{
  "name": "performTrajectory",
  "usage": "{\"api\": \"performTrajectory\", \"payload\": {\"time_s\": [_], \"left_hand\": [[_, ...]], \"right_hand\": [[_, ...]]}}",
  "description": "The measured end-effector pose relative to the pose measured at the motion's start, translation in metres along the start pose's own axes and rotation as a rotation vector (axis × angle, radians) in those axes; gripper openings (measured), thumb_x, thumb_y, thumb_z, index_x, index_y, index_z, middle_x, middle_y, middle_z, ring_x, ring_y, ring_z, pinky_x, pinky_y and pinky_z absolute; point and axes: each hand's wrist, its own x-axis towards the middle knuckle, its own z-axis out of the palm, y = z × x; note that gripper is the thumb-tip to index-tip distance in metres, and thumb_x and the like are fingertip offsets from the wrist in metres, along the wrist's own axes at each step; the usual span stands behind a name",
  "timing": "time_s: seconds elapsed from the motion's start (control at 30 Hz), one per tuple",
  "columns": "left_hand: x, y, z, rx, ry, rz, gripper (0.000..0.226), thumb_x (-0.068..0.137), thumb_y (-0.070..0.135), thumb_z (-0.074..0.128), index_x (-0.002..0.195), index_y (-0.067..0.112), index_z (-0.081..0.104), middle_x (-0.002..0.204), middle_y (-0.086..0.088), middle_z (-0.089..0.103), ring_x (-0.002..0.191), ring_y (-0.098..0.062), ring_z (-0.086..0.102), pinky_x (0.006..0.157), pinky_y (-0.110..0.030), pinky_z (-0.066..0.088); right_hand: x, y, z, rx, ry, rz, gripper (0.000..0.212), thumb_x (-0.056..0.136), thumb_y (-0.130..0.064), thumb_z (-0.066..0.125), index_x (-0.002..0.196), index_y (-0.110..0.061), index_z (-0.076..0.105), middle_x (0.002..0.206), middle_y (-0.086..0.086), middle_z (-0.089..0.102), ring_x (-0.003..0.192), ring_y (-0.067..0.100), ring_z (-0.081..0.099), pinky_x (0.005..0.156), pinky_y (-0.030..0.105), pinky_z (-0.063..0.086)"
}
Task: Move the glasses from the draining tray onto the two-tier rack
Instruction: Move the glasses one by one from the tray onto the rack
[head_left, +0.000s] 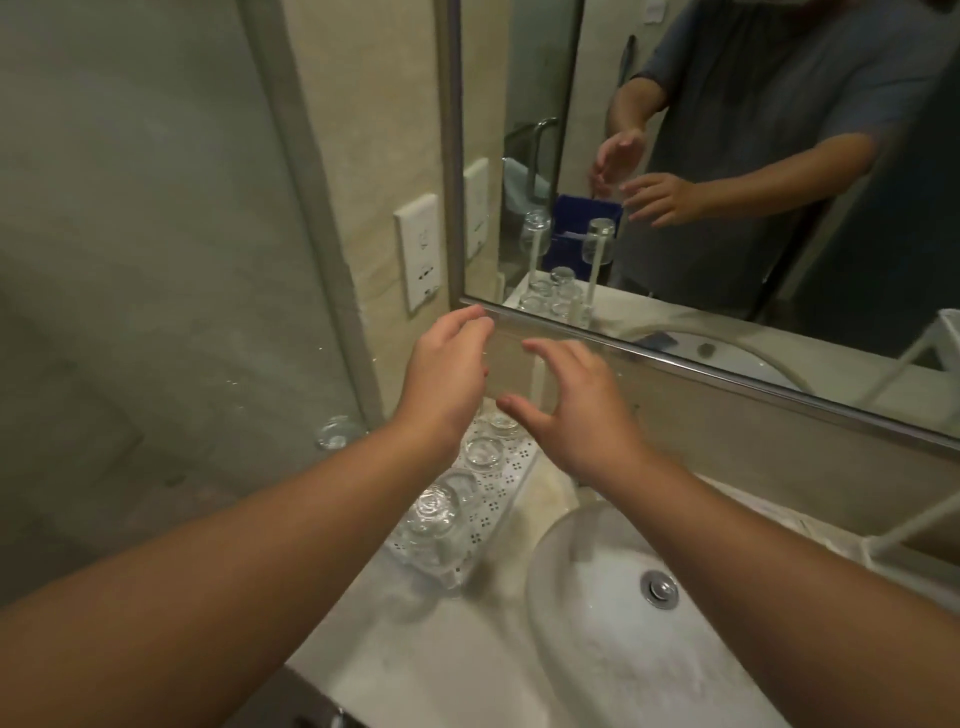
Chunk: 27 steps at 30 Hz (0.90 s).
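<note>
A white perforated draining tray (506, 475) lies on the counter left of the sink, against the wall. Several clear glasses stand upside down on it: one near the front (434, 519), one in the middle (485, 452), one further back (504, 423). My left hand (447, 374) hovers above the tray's far end, fingers apart and empty. My right hand (576, 400) is beside it, fingers spread, holding nothing. The mirror shows upright posts with glasses on them (597, 244); on the counter itself that part is hidden behind my hands.
A white sink basin (597, 623) with a metal drain (660, 587) fills the lower right. A mirror (727, 182) runs above the counter. A glass partition (156, 260) stands at the left, a wall socket (418, 249) beside it. White wire rods (924, 514) show at the right edge.
</note>
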Motion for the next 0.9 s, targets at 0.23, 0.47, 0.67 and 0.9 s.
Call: {"api": "performTrajectory", "payload": {"time_s": [0.23, 0.47, 0.67, 0.9], "left_hand": [[-0.021, -0.035, -0.066, 0.096, 0.049, 0.033, 0.025, 0.095, 0.026, 0.059, 0.117, 0.032, 0.069, 0.106, 0.016, 0.069, 0.085, 0.011, 0.061, 0.079, -0.021, 0.046], [-0.033, -0.091, -0.100, 0.144, 0.025, -0.101, 0.026, 0.097, 0.023, 0.058, 0.116, 0.037, 0.066, 0.114, 0.021, 0.067, 0.093, 0.018, 0.059, 0.072, -0.003, 0.042], [-0.045, -0.117, -0.104, 0.114, -0.034, -0.244, 0.030, 0.098, 0.022, 0.054, 0.122, 0.037, 0.064, 0.119, 0.028, 0.061, 0.101, 0.026, 0.051, 0.070, 0.002, 0.040], [-0.054, -0.126, -0.102, 0.097, -0.069, -0.345, 0.029, 0.098, 0.021, 0.054, 0.113, 0.042, 0.068, 0.116, 0.026, 0.066, 0.102, 0.013, 0.061, 0.089, -0.019, 0.049]], "right_hand": [[-0.025, -0.034, 0.056, 0.100, -0.222, 0.050, 0.068, 0.075, -0.069, 0.055, 0.134, -0.034, 0.051, 0.132, -0.009, 0.054, 0.125, 0.012, 0.047, 0.103, 0.034, 0.039], [-0.051, -0.043, 0.086, 0.002, -0.301, 0.118, 0.080, 0.066, -0.074, 0.062, 0.136, -0.041, 0.046, 0.131, -0.014, 0.050, 0.125, 0.011, 0.037, 0.097, 0.021, 0.030], [-0.060, -0.045, 0.092, -0.095, -0.334, 0.110, 0.092, 0.055, -0.083, 0.056, 0.138, -0.044, 0.042, 0.120, -0.017, 0.047, 0.118, 0.008, 0.042, 0.087, 0.020, 0.035], [-0.067, -0.047, 0.096, -0.177, -0.393, 0.102, 0.088, 0.059, -0.081, 0.057, 0.137, -0.046, 0.036, 0.117, -0.019, 0.042, 0.092, 0.003, 0.058, 0.069, 0.023, 0.044]]}}
